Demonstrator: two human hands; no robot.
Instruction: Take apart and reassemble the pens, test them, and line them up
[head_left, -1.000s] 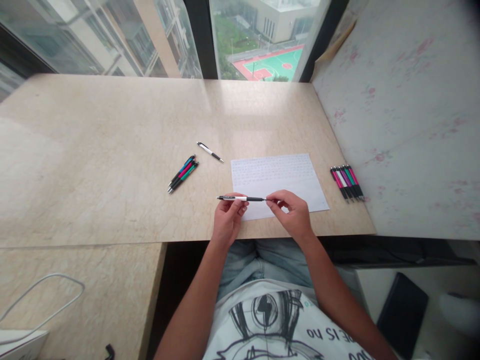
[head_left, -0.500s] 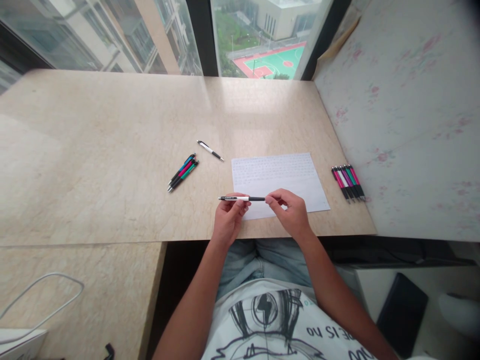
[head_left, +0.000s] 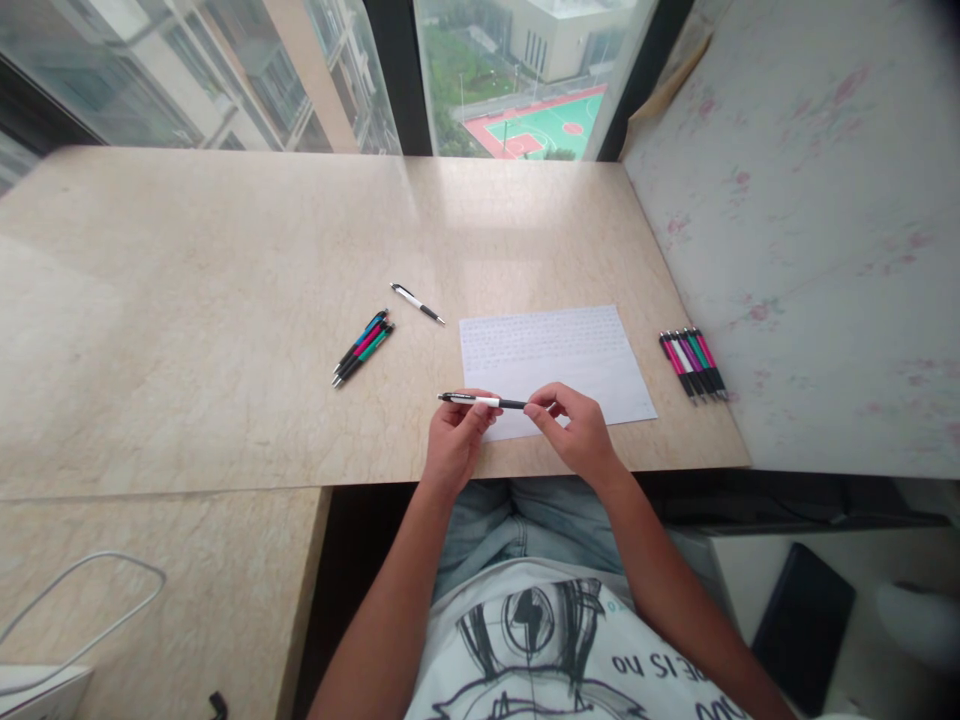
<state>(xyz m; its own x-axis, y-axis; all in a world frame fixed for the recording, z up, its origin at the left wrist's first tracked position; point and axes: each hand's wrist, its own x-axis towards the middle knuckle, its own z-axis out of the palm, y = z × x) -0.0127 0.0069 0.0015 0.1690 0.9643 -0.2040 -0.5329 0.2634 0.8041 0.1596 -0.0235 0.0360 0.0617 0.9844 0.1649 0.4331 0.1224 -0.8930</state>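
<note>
A white and black ballpoint pen (head_left: 484, 401) lies level between my two hands, above the near edge of a sheet of written paper (head_left: 555, 365). My left hand (head_left: 455, 435) is closed around the white barrel, with the clip end pointing left. At the tip end, the thumb and fingers of my right hand (head_left: 571, 425) pinch the pen past its black grip; the tip itself is hidden. Another white and black pen (head_left: 418, 303) rests on the tabletop beyond the paper's left corner.
Blue, pink and green pens (head_left: 363, 348) lie together left of the paper. Several pens in a row (head_left: 692, 366) lie at the right by the flowered wall (head_left: 795, 250). A grey cable (head_left: 142, 560) curls on the lower left surface. Windows border the far edge.
My right hand has shifted slightly left along the pen's tip end, and the pen now tilts a little more down to the right. The view has moved slightly.
</note>
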